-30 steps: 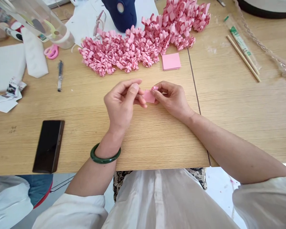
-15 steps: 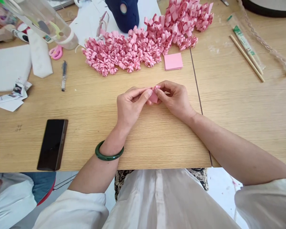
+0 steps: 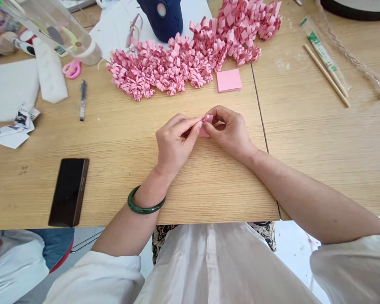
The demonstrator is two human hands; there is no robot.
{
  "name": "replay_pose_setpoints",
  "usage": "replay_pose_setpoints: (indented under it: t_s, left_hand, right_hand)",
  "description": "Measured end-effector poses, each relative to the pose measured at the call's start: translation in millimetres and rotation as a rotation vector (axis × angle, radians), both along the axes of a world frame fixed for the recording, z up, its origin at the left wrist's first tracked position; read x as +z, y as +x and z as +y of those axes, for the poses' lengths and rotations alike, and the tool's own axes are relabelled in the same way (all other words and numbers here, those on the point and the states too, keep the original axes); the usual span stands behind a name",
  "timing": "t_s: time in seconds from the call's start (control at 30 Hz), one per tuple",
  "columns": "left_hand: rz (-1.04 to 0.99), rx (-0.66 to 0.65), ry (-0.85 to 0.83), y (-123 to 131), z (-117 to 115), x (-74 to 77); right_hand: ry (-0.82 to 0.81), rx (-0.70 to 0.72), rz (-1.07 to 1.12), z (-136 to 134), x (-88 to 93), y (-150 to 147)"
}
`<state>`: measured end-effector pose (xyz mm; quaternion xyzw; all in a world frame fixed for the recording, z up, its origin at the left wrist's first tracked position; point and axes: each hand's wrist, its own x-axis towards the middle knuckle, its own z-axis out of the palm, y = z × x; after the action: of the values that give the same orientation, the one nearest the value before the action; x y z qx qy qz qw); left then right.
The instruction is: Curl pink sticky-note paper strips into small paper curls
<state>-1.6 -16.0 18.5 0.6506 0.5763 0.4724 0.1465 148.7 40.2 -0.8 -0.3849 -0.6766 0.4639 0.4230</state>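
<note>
Above the middle of the table, a small piece of pink paper (image 3: 204,132) is pinched between my two hands. My left hand (image 3: 178,139) grips it with thumb and fingertips from the left, a green bangle (image 3: 145,210) on that wrist. From the right, my right hand (image 3: 229,130) pinches the paper's upper part, where a small curled bit shows. The fingertips hide much of the paper. Just beyond my hands lies a stack of pink paper (image 3: 229,80). Behind it stretches a long heap of curled pink paper flowers (image 3: 164,67).
A black phone (image 3: 69,192) lies near the table's front left edge. Farther back are a pen (image 3: 82,100), pink scissors (image 3: 71,69), a clear bottle (image 3: 82,46) and a dark blue object (image 3: 164,19). Wooden sticks (image 3: 327,77) lie at right. Another person's leg (image 3: 15,261) shows lower left.
The fingertips of both hands have shifted slightly on the pink paper, and its upper edge now looks more curled. The whole view has moved a little; nothing was let go.
</note>
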Motion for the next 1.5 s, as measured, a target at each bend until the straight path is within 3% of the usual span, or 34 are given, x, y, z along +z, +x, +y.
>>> replay_pose_setpoints:
  t_s: [0.37, 0.87, 1.5]
  left_hand:
    - [-0.269, 0.028, -0.154, 4.2, 2.3, -1.6]
    - [-0.219, 0.041, -0.121, 6.0, 1.4, -0.6]
    - [-0.353, 0.081, -0.191, 1.0, 6.2, -7.1]
  right_hand:
    - [0.023, -0.036, -0.087, -2.7, -0.5, -1.2]
    - [0.027, -0.097, -0.088, -6.2, -1.2, -1.9]
    - [-0.065, 0.008, 0.036, -6.7, 5.9, 1.0]
